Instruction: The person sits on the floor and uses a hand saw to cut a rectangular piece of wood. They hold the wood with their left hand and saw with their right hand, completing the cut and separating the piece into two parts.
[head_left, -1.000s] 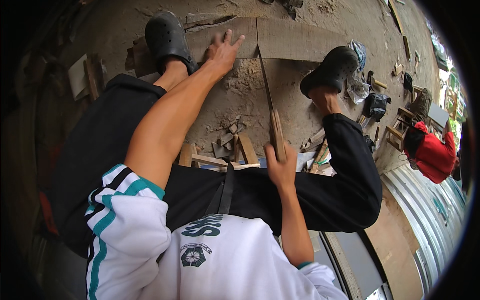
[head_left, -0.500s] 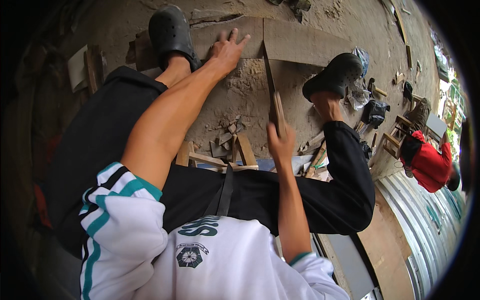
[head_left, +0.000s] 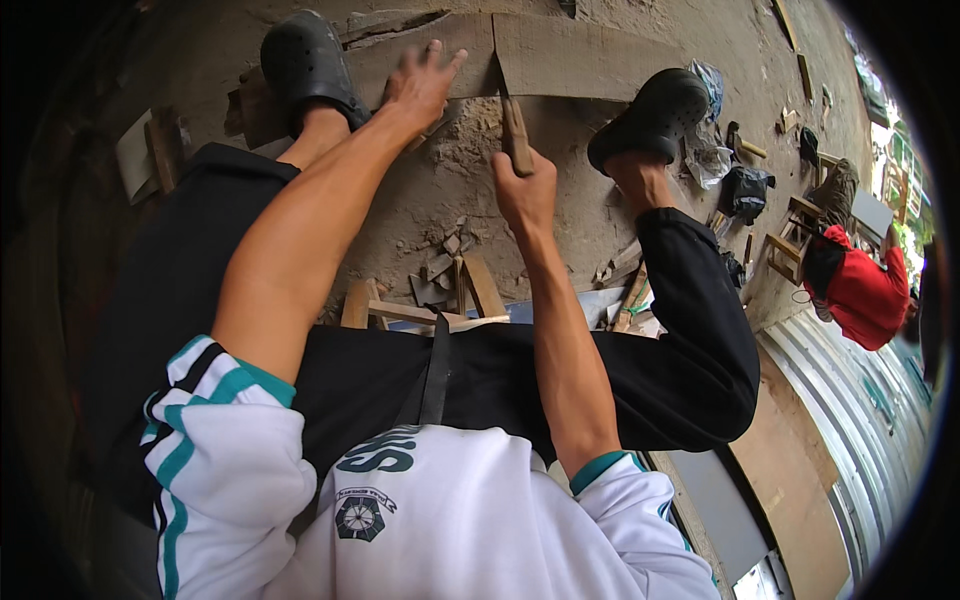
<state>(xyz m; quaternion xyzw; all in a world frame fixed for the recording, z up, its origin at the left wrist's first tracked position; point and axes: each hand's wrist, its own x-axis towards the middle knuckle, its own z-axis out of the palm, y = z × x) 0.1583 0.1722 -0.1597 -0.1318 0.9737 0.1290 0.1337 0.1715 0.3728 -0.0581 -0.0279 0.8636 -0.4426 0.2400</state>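
Observation:
A long wooden board lies across the far side, with a dark cut line running over its width. My right hand is wrapped round the wooden handle of a handsaw; the narrow blade sits in the cut, and most of it is hidden. Left of the cut, my left hand rests on the board with fingers spread, slightly blurred, gripping nothing. My left dark clog stands on the board's left part, and my right clog is at its near right edge.
Below the cut lies a pile of sawdust. Wood offcuts and a small wooden frame are between my legs. Right of my right foot are a hammer and a black bag. Farther right, a person in red sits near corrugated sheeting.
My right hand has pushed the saw away from me, its handle now close to the board's near edge. The view has shifted slightly; my left hand stays on the board.

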